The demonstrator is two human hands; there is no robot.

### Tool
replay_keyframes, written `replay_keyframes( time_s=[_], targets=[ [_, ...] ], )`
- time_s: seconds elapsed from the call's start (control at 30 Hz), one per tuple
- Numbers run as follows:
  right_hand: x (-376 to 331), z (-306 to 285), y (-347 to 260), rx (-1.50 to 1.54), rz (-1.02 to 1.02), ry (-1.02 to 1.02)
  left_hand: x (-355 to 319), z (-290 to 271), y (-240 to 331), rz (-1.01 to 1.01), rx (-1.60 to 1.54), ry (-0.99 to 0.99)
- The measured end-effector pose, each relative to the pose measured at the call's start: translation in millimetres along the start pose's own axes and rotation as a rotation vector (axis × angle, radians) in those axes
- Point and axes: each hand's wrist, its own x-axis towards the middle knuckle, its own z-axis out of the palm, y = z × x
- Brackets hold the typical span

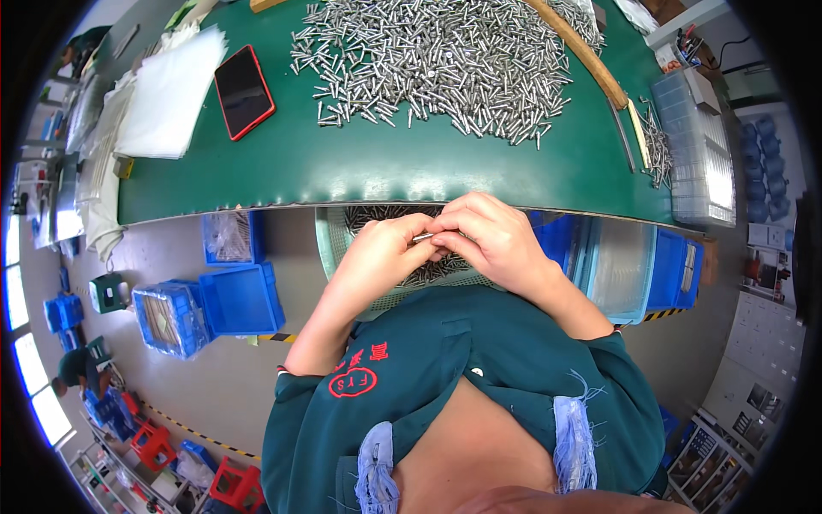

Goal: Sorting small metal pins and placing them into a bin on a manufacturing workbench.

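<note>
Fastener pile (445, 68): lay on the table (342, 167), top centre.
Phone (245, 92): lay left of the pile, upper left.
Paper sheets (167, 98): lay left of phone.
Basket (326, 248): sat below the table edge, mid-frame.

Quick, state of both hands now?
Left hand: closed, pinching a small metal piece.
Right hand: fingers bent in, at the same piece; whether it grips cannot be told.

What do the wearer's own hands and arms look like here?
The left hand and right hand are ungloved. Both forearms are bare below short, dark green sleeves with thin red-and-white trim.
</note>
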Motion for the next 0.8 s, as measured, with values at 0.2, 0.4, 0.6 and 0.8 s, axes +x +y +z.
replay_keyframes(
  time_s=[0.2,0.4,0.6,0.8],
  targets=[
    [-6.0,2.6,-0.6,0.04,0.081,-0.021,-9.0,5.0,14.3,0.11,0.367,0.157],
    [-21.0,15.7,16.9,0.631,0.41,-0.132,-13.4,2.7,21.0,0.08,0.425,0.126],
    [-24.6,13.4,28.2,1.137,0.645,-0.269,-15.2,-4.6,15.2,0.065,0.28,0.149],
    [-16.8,5.6,19.4,1.036,0.677,-0.258,-16.4,3.4,16.7,0.204,0.041,0.328]
  ],
)
